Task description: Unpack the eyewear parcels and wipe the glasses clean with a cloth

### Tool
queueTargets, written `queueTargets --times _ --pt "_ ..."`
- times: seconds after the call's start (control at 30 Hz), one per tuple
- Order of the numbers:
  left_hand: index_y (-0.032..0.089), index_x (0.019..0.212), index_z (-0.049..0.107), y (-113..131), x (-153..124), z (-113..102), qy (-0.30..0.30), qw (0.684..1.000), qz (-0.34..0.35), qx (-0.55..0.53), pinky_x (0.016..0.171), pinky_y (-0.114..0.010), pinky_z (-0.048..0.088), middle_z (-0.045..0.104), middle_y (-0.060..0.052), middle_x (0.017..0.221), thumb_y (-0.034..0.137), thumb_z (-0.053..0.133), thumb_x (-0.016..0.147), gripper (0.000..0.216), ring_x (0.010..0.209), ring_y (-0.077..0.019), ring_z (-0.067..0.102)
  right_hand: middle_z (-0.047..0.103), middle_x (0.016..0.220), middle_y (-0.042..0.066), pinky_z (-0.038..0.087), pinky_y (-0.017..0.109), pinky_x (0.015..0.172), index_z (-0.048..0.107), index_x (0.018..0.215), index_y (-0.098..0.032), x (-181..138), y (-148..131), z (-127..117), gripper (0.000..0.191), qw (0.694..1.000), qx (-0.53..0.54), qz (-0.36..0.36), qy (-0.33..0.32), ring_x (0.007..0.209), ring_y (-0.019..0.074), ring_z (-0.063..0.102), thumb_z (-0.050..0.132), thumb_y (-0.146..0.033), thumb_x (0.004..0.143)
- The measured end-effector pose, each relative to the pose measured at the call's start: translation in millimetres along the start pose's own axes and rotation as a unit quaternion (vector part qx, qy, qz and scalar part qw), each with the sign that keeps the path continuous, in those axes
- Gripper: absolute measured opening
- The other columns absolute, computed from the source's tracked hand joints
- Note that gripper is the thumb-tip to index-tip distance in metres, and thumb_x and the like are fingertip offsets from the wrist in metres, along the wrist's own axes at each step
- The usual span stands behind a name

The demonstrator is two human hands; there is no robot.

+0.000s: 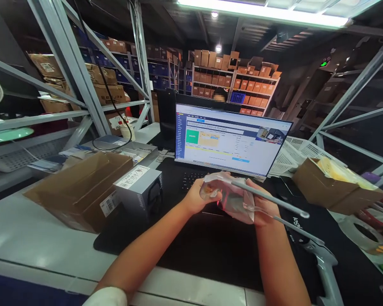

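Both hands are together in front of the monitor, around a clear plastic bag (234,203). My left hand (194,196) is closed on the bag's left end, with the thumb over it. My right hand (265,206) grips its right side, and its fingers are partly hidden behind the plastic. Two thin grey strips (274,197) extend right from the bag, one with a curled tip; I cannot tell what they belong to. A grey product box (130,202) with a white label stands left of my left forearm.
An open cardboard box (79,191) stands on the left. A lit monitor (223,144) is behind my hands, with a keyboard (191,180) below it. To the right are a barcode scanner (325,259), a tape roll (359,233) and another carton (325,187). A person's head shows beyond the monitor.
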State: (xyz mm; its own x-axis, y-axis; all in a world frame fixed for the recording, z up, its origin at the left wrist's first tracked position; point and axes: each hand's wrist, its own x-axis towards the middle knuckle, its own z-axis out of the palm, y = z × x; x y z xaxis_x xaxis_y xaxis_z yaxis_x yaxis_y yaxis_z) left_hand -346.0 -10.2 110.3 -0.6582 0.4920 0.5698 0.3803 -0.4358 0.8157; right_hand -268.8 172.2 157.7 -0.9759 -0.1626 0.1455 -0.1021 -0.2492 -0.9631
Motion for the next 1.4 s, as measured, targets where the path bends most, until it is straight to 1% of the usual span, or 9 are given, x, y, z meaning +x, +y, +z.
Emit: queueTargets --times 0.13,0.3,0.47,0.6,0.77,1.0,1.1,1.27,1.4 --pt "0.018 0.113 0.072 3.6 -0.9 1.5 0.01 0.999 -0.029 -0.022 0.084 -0.038 0.058 0.074 -0.013 0.108 0.045 0.085 0.074 0.05 0.095 -0.0255 0.071 0.077 0.103 0.014 0.058 0.044 0.088 0.078 0.092 -0.016 1.4 -5.7 -3.3 0.06 0.999 0.045 0.01 0.017 0.11 0.0329 0.069 0.053 -0.07 0.087" --pt "0.017 0.098 0.076 20.5 1.7 -2.0 -0.048 0.998 0.033 0.034 0.099 -0.042 0.051 0.07 -0.016 0.117 0.046 0.091 0.065 0.046 0.117 -0.032 0.064 0.077 0.101 0.006 0.055 0.027 0.072 0.077 0.101 -0.021 8.0 -4.7 -10.7 0.03 0.998 0.046 0.007 0.034 0.078 0.0174 0.071 0.081 -0.038 0.077" --pt "0.021 0.105 0.076 23.9 3.2 -4.9 -0.102 0.989 0.059 0.084 0.104 -0.049 0.048 0.073 -0.016 0.106 0.052 0.085 0.071 0.046 0.134 -0.0367 0.052 0.073 0.086 0.004 0.049 0.024 0.064 0.076 0.096 -0.016 6.7 0.8 -23.4 0.034 0.974 -0.129 0.107 -0.155 0.071 0.0141 0.063 0.083 -0.042 0.076" --pt "0.024 0.114 0.074 20.6 4.1 -5.0 -0.154 0.981 0.073 0.095 0.115 -0.055 0.038 0.066 -0.016 0.133 0.053 0.082 0.075 0.049 0.144 -0.0373 0.042 0.068 0.078 0.003 0.045 0.024 0.06 0.077 0.087 -0.015 5.2 -0.8 -18.1 0.035 0.94 -0.222 0.098 -0.239 0.068 0.0134 0.057 0.072 -0.049 0.085" --pt "0.027 0.115 0.073 20.6 4.0 -5.2 -0.145 0.986 0.039 0.069 0.115 -0.051 0.039 0.053 -0.012 0.149 0.043 0.084 0.076 0.044 0.143 -0.0353 0.045 0.069 0.082 0.003 0.048 0.027 0.066 0.077 0.088 -0.019 6.4 -0.4 -4.3 0.031 0.949 -0.232 0.044 -0.208 0.073 0.0167 0.059 0.068 -0.049 0.087" --pt "0.023 0.108 0.075 28.9 5.5 -12.4 -0.1 0.989 0.069 0.089 0.117 -0.052 0.037 0.06 -0.015 0.141 0.042 0.085 0.074 0.041 0.144 -0.0358 0.043 0.057 0.067 -0.001 0.038 0.024 0.054 0.067 0.075 -0.017 3.8 -11.3 -14.1 0.035 0.933 -0.284 0.087 -0.204 0.059 0.0116 0.045 0.068 -0.05 0.087" --pt "0.027 0.112 0.075 23.2 3.8 -9.6 -0.086 0.994 0.037 0.048 0.118 -0.051 0.035 0.059 -0.011 0.143 0.047 0.083 0.075 0.043 0.145 -0.0357 0.042 0.054 0.064 -0.002 0.034 0.023 0.052 0.066 0.074 -0.017 1.9 -13.1 -15.2 0.036 0.936 -0.267 0.102 -0.206 0.057 0.0104 0.041 0.068 -0.051 0.087" --pt "0.024 0.11 0.076 10.2 0.7 4.8 -0.139 0.989 -0.037 0.039 0.117 -0.053 0.037 0.055 -0.012 0.148 0.054 0.082 0.073 0.048 0.15 -0.0394 0.032 0.066 0.078 0.002 0.046 0.027 0.064 0.073 0.089 -0.018 3.5 -4.9 -5.4 0.033 0.957 -0.225 0.054 -0.174 0.067 0.0147 0.055 0.067 -0.05 0.087" --pt "0.024 0.108 0.076 20.0 1.7 3.1 -0.099 0.99 0.035 0.091 0.12 -0.057 0.03 0.054 -0.014 0.148 0.05 0.084 0.074 0.044 0.151 -0.0377 0.031 0.063 0.075 0.002 0.045 0.027 0.062 0.069 0.079 -0.018 4.9 -6.8 -5.9 0.04 0.956 -0.232 0.062 -0.167 0.067 0.0151 0.053 0.068 -0.058 0.084"
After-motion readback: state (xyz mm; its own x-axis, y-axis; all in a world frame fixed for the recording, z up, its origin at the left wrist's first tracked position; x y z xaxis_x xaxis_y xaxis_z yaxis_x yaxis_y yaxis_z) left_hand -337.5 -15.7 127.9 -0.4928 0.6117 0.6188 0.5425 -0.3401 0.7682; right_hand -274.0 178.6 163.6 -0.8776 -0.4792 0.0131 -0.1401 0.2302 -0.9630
